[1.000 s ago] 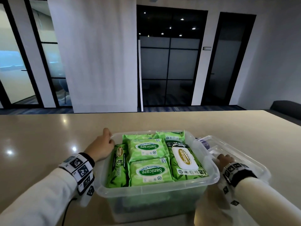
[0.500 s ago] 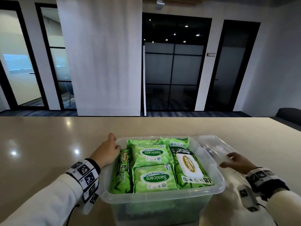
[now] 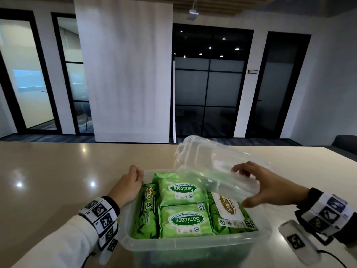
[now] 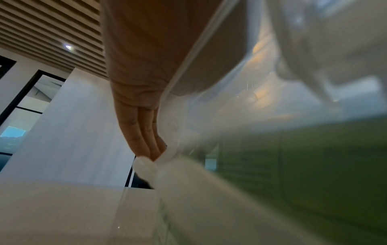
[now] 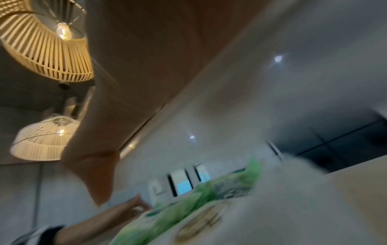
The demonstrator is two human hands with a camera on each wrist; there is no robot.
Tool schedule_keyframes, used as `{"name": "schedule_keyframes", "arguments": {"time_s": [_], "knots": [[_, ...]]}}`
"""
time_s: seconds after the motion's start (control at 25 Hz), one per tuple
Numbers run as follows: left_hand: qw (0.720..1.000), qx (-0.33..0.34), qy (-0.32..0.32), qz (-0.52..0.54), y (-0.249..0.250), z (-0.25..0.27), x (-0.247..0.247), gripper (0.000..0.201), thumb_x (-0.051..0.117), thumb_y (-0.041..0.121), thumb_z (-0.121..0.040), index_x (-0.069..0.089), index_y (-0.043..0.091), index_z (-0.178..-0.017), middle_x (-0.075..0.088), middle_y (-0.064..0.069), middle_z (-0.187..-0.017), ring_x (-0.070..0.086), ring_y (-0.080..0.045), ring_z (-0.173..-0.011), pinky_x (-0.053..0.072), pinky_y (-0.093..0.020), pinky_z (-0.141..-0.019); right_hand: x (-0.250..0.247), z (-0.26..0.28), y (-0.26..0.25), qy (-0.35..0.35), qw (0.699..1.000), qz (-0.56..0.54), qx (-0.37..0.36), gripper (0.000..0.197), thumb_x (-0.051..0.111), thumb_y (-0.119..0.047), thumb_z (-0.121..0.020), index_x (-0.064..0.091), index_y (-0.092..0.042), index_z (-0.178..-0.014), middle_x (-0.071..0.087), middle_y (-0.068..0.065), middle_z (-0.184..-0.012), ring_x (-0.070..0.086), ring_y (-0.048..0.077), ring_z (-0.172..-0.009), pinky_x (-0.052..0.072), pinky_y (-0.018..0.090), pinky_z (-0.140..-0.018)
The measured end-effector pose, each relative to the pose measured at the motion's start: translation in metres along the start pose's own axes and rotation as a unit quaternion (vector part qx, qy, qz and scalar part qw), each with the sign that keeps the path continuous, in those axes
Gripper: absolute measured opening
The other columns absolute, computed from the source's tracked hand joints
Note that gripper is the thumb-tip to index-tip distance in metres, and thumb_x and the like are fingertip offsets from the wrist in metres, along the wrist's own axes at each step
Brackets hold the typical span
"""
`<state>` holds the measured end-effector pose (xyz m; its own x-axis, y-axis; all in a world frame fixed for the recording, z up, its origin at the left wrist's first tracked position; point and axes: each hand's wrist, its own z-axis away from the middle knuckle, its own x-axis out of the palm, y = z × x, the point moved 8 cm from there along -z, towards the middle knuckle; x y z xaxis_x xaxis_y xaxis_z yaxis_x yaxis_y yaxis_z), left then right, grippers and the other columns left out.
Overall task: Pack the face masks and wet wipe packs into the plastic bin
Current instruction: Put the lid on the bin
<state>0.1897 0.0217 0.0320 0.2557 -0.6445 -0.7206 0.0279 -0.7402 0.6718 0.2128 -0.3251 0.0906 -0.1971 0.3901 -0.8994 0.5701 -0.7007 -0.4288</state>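
A: Starting nearest: what sits at the near edge of the table [image 3: 48, 180]?

B: Item one, clear bin [image 3: 193, 248], open-topped, standing on the table. Contents: green wipe packs [image 3: 185, 221], lying flat in its top layer. Two small packs in the middle, one behind the other; one long pack on edge at the left wall; one large pack with a white flap at the right. Further green pack ends show at the far wall. No face masks can be made out; whatever lies lower in the bin is too murky to tell.

A: Left hand?

B: Left hand [image 3: 126, 187], resting against the bin's far-left corner, fingers straight and together along the wall, tips at the rim. The left wrist view shows the same: flat fingers [image 4: 144, 140] laid on clear plastic. It grips nothing.

A: Right hand?

B: Right hand [image 3: 264, 185], raised over the bin's right side, gripping a clear lid [image 3: 218, 167]: fingers over the top, thumb below the near edge.

A: Lid's position?

B: Tilted, near edge low above the right-hand pack, far edge high. Apart from the bin rim.
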Motion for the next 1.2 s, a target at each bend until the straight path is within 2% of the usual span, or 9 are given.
{"name": "schedule_keyframes", "arguments": {"time_s": [0.16, 0.28, 0.44, 0.6, 0.72, 0.84, 0.92, 1.08, 1.2], "knots": [[0.999, -0.038, 0.002, 0.003, -0.001, 0.005, -0.002, 0.077, 0.005, 0.071, -0.087, 0.046, 0.014, -0.118, 0.053, 0.006, -0.078, 0.057, -0.017, -0.076, 0.041, -0.023, -0.064, 0.046, -0.010, -0.043, -0.080, 0.992, 0.062, -0.075, 0.094, 0.076, -0.064, -0.054, 0.036, -0.037, -0.134, 0.037, -0.020, -0.120, 0.041, -0.001, -0.111, 0.038, 0.014, -0.094], [0.999, -0.035, -0.012, -0.018, -0.004, 0.007, -0.006, 0.095, 0.004, 0.088, -0.074, 0.046, 0.015, -0.118, 0.059, 0.005, -0.087, 0.060, -0.018, -0.081, 0.046, -0.026, -0.067, 0.060, -0.012, -0.056, -0.095, 0.989, 0.062, -0.099, 0.095, 0.073, -0.069, -0.056, 0.037, -0.038, -0.138, 0.032, -0.022, -0.130, 0.035, 0.000, -0.124, 0.031, 0.017, -0.105], [0.998, -0.031, -0.047, 0.005, -0.007, 0.005, -0.001, 0.077, 0.040, 0.068, -0.083, 0.035, 0.011, -0.134, 0.046, -0.010, -0.143, 0.055, -0.022, -0.119, 0.044, -0.039, -0.103, 0.050, -0.002, -0.067, -0.110, 0.987, -0.007, -0.116, 0.079, 0.068, -0.070, -0.067, 0.045, -0.040, -0.136, 0.036, -0.028, -0.141, 0.030, -0.013, -0.131, 0.026, 0.014, -0.110], [0.999, -0.022, -0.036, 0.002, -0.007, 0.002, -0.001, 0.064, 0.049, 0.052, -0.092, 0.035, 0.008, -0.136, 0.047, -0.012, -0.142, 0.054, -0.020, -0.115, 0.044, -0.033, -0.100, 0.012, 0.000, -0.024, 0.029, 0.999, 0.002, -0.028, 0.086, 0.040, -0.086, -0.070, 0.038, -0.038, -0.141, 0.035, -0.021, -0.147, 0.034, -0.006, -0.132, 0.030, 0.025, -0.113], [1.000, -0.006, -0.023, 0.018, -0.002, 0.004, 0.000, 0.059, 0.050, 0.044, -0.095, 0.037, 0.006, -0.138, 0.049, -0.011, -0.141, 0.053, -0.014, -0.106, 0.042, -0.026, -0.094, 0.016, 0.009, 0.027, 0.013, 0.995, 0.013, 0.097, 0.117, 0.025, -0.096, -0.057, 0.013, -0.030, -0.152, 0.008, -0.013, -0.159, 0.011, 0.005, -0.144, 0.013, 0.024, -0.117], [0.998, 0.020, -0.027, 0.047, 0.000, 0.004, 0.000, 0.065, 0.046, 0.043, -0.096, 0.022, 0.017, -0.151, 0.030, -0.002, -0.154, 0.042, -0.022, -0.134, 0.032, -0.038, -0.113, 0.030, 0.021, 0.038, -0.008, 0.987, -0.088, 0.132, 0.138, 0.032, -0.103, -0.040, 0.001, -0.029, -0.152, -0.001, -0.019, -0.154, 0.007, -0.003, -0.139, 0.006, 0.018, -0.113], [0.997, 0.034, -0.039, 0.064, 0.002, 0.003, 0.001, 0.062, 0.045, 0.040, -0.098, 0.017, 0.026, -0.152, 0.021, 0.001, -0.158, 0.030, -0.022, -0.142, 0.026, -0.042, -0.116, 0.032, 0.025, 0.040, 0.014, 0.983, -0.120, 0.139, 0.141, 0.034, -0.103, -0.035, 0.004, -0.028, -0.151, 0.005, -0.023, -0.149, 0.011, -0.005, -0.135, 0.007, 0.017, -0.111], [0.996, 0.037, -0.030, 0.073, 0.004, 0.001, 0.004, 0.057, 0.046, 0.032, -0.099, 0.025, 0.022, -0.150, 0.027, 0.000, -0.156, 0.031, -0.019, -0.141, 0.028, -0.036, -0.112, 0.025, 0.032, 0.046, 0.077, 0.977, -0.155, 0.125, 0.133, 0.038, -0.100, -0.043, 0.023, -0.023, -0.150, 0.021, -0.018, -0.152, 0.022, -0.002, -0.138, 0.014, 0.020, -0.113], [0.996, 0.039, -0.026, 0.079, 0.003, 0.001, 0.004, 0.057, 0.048, 0.032, -0.098, 0.027, 0.019, -0.149, 0.032, -0.002, -0.154, 0.036, -0.019, -0.137, 0.031, -0.036, -0.110, 0.015, 0.037, 0.043, 0.117, 0.972, -0.181, 0.096, 0.121, 0.050, -0.094, -0.049, 0.038, -0.021, -0.145, 0.040, -0.017, -0.146, 0.042, -0.005, -0.128, 0.031, 0.015, -0.106]]}}
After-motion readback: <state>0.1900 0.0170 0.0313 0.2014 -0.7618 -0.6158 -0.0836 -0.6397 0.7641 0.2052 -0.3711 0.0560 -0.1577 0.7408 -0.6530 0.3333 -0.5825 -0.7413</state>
